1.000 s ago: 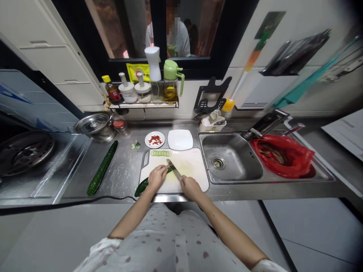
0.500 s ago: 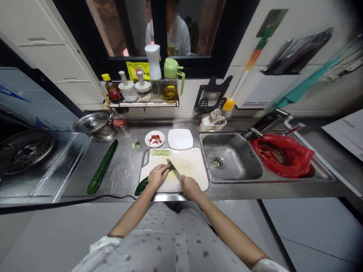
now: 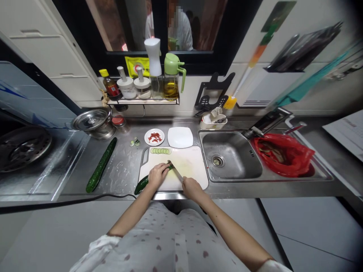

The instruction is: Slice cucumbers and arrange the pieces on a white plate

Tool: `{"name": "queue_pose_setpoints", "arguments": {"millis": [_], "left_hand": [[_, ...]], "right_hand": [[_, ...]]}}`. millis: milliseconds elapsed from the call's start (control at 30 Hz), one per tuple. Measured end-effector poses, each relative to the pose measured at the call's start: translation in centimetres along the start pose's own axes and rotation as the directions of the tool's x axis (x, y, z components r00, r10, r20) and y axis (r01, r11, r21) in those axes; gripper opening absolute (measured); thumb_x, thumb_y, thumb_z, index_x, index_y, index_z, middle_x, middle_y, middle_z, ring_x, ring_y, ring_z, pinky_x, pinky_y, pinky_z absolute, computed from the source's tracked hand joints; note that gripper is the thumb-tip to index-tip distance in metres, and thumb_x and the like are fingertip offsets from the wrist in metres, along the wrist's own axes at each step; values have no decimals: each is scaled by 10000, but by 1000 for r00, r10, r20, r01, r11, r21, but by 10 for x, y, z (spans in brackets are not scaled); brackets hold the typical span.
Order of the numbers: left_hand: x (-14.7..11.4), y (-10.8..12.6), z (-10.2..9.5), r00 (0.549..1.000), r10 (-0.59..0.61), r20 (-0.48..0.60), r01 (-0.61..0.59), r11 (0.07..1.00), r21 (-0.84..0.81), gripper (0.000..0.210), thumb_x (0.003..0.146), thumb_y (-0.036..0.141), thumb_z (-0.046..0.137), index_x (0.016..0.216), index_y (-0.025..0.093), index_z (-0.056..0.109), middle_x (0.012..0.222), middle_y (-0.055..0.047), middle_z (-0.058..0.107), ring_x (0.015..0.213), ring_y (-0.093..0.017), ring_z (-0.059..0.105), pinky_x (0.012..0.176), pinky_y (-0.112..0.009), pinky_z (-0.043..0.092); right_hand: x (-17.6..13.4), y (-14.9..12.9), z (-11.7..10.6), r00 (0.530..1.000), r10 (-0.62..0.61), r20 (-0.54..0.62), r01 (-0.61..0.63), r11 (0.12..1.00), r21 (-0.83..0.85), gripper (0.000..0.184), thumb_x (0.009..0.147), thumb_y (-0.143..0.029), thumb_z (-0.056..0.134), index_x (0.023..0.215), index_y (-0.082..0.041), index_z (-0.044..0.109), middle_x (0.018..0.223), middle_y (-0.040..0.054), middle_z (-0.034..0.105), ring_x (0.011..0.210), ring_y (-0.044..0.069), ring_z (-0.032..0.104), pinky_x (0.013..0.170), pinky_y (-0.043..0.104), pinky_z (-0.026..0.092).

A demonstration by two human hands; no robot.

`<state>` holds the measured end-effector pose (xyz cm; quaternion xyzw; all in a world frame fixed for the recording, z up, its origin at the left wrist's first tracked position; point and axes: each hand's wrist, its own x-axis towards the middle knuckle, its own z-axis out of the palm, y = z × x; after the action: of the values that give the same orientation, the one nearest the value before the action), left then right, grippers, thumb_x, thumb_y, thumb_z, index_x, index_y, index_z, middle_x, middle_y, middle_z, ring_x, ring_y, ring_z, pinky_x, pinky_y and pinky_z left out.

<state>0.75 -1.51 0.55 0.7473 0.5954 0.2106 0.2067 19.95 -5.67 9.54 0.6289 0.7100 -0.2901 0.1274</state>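
On the white cutting board (image 3: 195,166) lies a dark green cucumber (image 3: 142,184), gripped near its cut end by my left hand (image 3: 157,176). My right hand (image 3: 193,187) is closed round the handle of a knife (image 3: 177,172), whose blade slants up and left to the cucumber's cut end, close to my left fingertips. A row of overlapping cucumber slices (image 3: 160,151) lies along the board's far left edge. Behind the board sit a small plate of chopped red pieces (image 3: 154,137) and a white square plate (image 3: 180,137). My left palm covers the middle of the cucumber.
Left of the board are a whole cucumber (image 3: 101,165), cucumber ends (image 3: 135,142), a lidded pot (image 3: 95,123) and a red-lidded jar (image 3: 120,124). At right is a sink (image 3: 231,156) with a red plastic bag (image 3: 286,156). A condiment shelf (image 3: 144,101) hangs behind; a black cable (image 3: 99,198) runs along the front.
The view has tilted and shifted slightly. Both hands keep their grips, and the knife stays at the cucumber's cut end with only a slight shift in position.
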Motion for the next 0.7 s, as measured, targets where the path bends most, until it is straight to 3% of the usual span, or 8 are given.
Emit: {"name": "queue_pose_setpoints", "arguments": {"millis": [700], "left_hand": [[1,-1,1,1000,16,3,-16,1000,15,296,918,331,519,1179,306,656,1150,-17,666,1021,-158,606,914,-271,471]], "right_hand": [[3,-3,1,1000,11,22,-11,1000,8,293,933,-151,357,1093,-124,601,1005,170,686,961,235,647,736,287,419]]}}
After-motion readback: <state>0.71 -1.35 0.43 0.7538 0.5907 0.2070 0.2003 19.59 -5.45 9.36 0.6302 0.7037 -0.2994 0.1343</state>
